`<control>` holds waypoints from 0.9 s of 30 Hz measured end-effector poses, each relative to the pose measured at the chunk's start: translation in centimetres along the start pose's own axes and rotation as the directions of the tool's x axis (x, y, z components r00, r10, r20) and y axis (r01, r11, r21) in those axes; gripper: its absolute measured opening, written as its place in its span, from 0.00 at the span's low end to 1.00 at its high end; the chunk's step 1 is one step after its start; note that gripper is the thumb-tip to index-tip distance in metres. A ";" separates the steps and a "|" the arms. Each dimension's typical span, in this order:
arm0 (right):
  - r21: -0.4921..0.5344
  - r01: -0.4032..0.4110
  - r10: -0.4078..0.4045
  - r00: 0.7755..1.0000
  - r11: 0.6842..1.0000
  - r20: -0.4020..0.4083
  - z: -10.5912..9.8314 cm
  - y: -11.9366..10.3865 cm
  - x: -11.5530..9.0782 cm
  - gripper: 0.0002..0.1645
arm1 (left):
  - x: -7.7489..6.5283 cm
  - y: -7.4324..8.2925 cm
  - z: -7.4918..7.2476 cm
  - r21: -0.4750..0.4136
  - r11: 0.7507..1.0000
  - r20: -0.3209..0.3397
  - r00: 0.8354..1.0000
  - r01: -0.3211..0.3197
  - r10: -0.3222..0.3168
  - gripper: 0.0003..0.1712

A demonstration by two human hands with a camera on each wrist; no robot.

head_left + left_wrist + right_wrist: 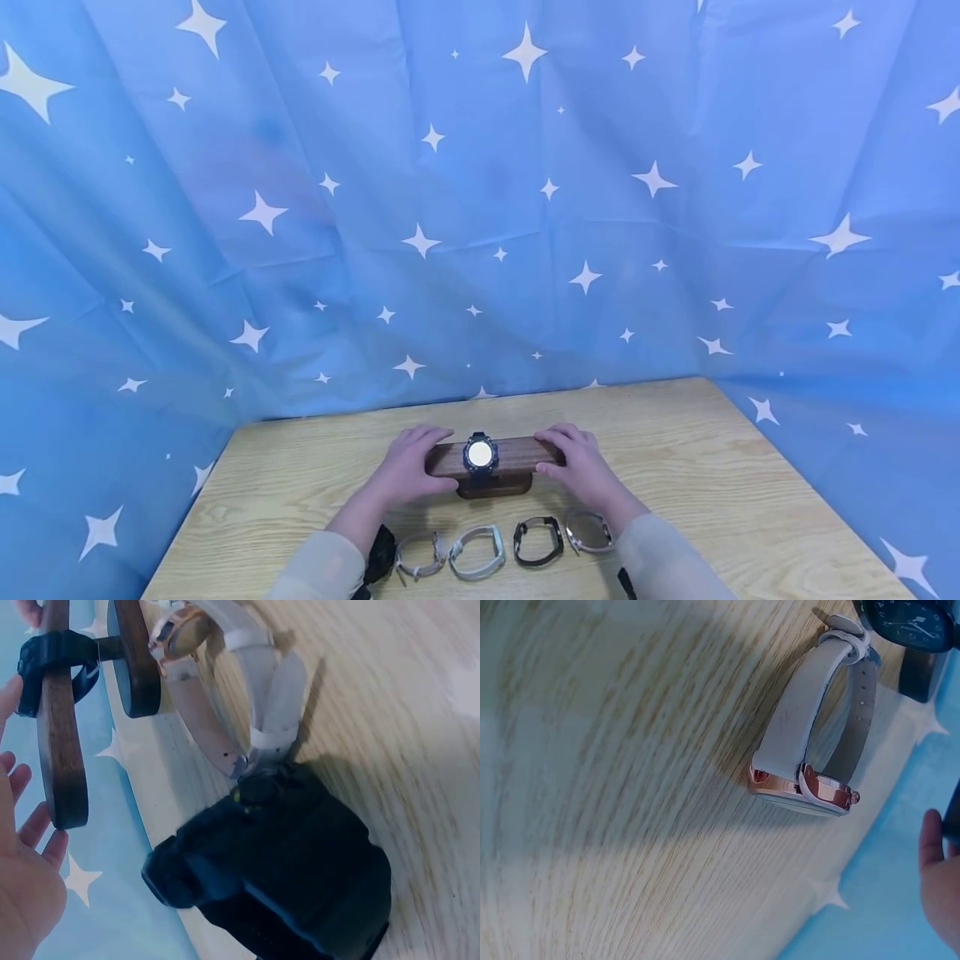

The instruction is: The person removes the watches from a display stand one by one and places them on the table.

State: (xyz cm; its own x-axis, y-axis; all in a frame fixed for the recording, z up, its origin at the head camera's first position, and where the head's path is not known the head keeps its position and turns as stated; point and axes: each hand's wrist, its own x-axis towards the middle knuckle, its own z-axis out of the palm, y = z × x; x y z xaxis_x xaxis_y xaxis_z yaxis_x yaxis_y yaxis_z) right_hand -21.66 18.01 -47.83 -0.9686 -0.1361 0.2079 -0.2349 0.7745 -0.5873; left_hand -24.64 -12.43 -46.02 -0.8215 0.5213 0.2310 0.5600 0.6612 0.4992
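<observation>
A wooden watch stand with a dark brown bar (pixel 521 455) and a rounded base (pixel 495 488) stands at mid-table. Strapped around the bar's middle is a black watch (pixel 480 454), its round face bright with glare. My left hand (pixel 401 473) holds the bar's left end, thumb at the front and fingers over the top. At the other end my right hand (pixel 585 468) grips the bar in the same way. The left wrist view shows the left fingertips (pixel 54 846) close at the bar's end. Only part of the right hand shows in the right wrist view.
Several watches lie in a row nearer me: a pale-strapped one (pixel 422 572), a light blue one (pixel 477 575), a dark one (pixel 561 537) and a rose-gold one with a whitish strap (pixel 791 731). A bulky black object (pixel 277 862) sits by the left forearm. Behind hangs a starred blue curtain (pixel 480 208).
</observation>
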 end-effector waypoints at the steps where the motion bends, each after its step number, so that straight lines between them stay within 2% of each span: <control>1: -0.002 0.005 -0.005 1.000 1.000 -0.002 0.0 0.0 0.0 0.30 | 0.0 0.1 0.0 -0.003 1.000 0.002 1.000 -0.004 0.004 0.44; 8: 0.006 -0.008 0.008 1.000 1.000 0.021 -0.1 -0.3 0.1 0.30 | 0.2 0.6 0.0 0.029 1.000 0.022 1.000 0.002 -0.002 0.44; 13: 0.010 -0.026 0.026 0.999 1.000 0.028 -0.3 -0.4 0.1 0.30 | 1.1 1.5 0.5 0.044 0.998 0.037 0.999 -0.033 0.032 0.44; 19: 0.001 -0.026 0.026 0.999 1.000 0.022 -0.3 -0.2 -0.1 0.30 | 2.5 2.6 1.5 -0.003 1.000 0.040 0.999 -0.005 0.006 0.42; 27: -0.002 -0.016 0.016 1.000 1.000 0.007 -0.2 -0.2 0.0 0.30 | 3.3 3.4 1.8 0.059 0.998 0.045 0.999 -0.008 0.005 0.41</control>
State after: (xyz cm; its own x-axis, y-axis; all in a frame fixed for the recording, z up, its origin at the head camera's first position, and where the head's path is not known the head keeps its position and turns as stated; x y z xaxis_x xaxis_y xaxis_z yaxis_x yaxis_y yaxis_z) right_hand -21.63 18.03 -47.54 -0.9729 -0.1279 0.1924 -0.2187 0.7779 -0.5891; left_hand -25.23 -7.48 -45.04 -0.8128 0.5485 0.1961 0.5719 0.6877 0.4472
